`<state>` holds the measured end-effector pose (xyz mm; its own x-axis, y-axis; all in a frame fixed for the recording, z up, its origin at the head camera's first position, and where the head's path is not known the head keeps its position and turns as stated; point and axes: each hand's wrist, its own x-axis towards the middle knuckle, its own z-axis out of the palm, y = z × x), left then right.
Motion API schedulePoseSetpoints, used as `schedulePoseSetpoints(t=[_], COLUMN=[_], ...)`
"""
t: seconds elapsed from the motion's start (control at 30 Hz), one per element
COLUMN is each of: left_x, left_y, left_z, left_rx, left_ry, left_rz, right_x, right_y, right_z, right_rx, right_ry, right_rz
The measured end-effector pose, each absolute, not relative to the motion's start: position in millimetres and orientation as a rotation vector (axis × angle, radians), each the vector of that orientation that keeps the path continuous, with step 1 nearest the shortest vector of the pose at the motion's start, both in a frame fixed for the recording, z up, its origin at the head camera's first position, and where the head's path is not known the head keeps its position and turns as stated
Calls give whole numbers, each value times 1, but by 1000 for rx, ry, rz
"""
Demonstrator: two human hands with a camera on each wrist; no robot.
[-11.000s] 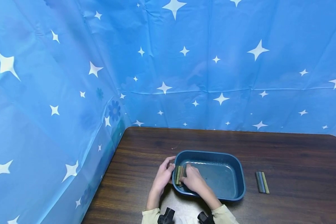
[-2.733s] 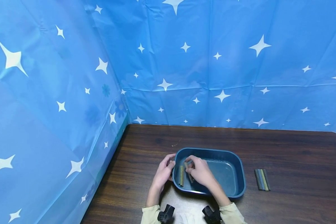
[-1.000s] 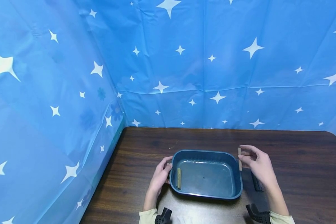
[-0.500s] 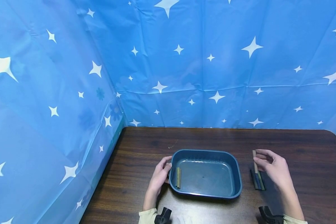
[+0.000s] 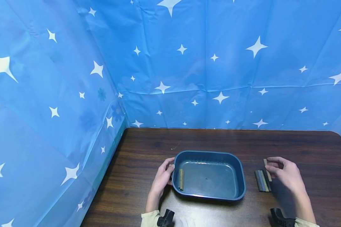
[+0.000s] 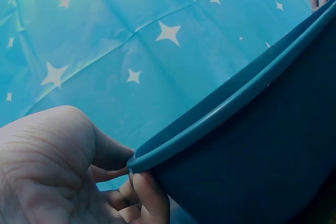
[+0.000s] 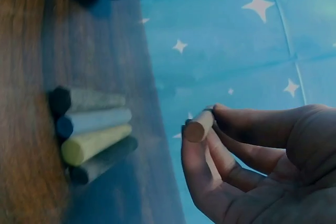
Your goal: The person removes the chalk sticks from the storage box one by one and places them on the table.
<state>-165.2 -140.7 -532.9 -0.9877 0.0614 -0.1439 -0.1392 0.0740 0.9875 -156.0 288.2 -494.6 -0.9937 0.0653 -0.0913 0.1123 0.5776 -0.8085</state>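
My left hand pinches the left rim of a dark blue plastic tub between thumb and fingers; the left wrist view shows the thumb at the rim and fingers curled beneath it. My right hand holds a pale brownish stick of chalk by thumb and fingertips, just right of a row of chalk sticks. That row lies side by side on the table, with grey, blue, yellow and dark green sticks in the right wrist view. Inside the tub, yellowish chalk sticks lie along the left wall.
The dark wood table meets a blue star-patterned cloth at its back and left edges. The tub stands between my hands, its right wall left of the chalk row. Black wrist cameras sit on both wrists.
My right hand took a brownish chalk stick out of the tub and carried it right, past the rim, to the row's right side. The row has gained a dark stick. The left hand stays at the rim.
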Motion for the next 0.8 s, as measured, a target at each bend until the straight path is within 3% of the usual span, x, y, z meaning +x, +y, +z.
schedulePoseSetpoints(t=[0.8], left_x=[-165], left_y=[-143], left_z=[-536], left_rx=[-103], left_ry=[2189], left_rz=[2021], right_x=[-164], right_y=[303], right_z=[-520], right_rx=[156], right_ry=[2746], right_rz=[-1038])
